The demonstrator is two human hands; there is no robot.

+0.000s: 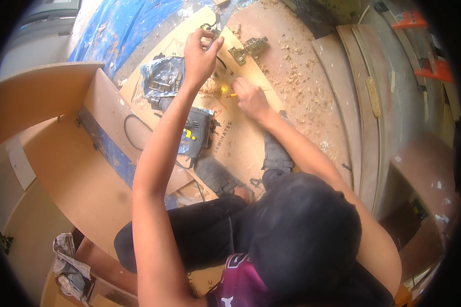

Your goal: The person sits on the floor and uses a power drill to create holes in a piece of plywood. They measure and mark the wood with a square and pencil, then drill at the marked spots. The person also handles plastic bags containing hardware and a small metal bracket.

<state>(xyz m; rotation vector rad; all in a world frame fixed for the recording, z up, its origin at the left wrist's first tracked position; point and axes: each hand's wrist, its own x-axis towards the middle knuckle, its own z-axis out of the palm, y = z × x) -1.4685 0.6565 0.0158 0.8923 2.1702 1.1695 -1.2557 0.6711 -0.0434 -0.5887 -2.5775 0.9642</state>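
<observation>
Over the far part of a light wood board (235,138), my left hand (201,59) is raised with its fingers pinched on a small grey metal piece (213,35), whose exact kind I cannot make out. My right hand (251,100) lies on the board, closed around a yellow pencil (231,95) that points left. Wood shavings (210,88) and a bright yellow spot lie between the hands, near red marks on the board. Beyond my right hand rests a metal cabinet hinge (249,50).
A dark power tool (195,132) and a plastic bag (162,77) of dark parts lie left of my hands. An open wooden cabinet carcass (66,153) stands further left. Long boards (366,102) line the right. A blue tarp (123,28) covers the far left.
</observation>
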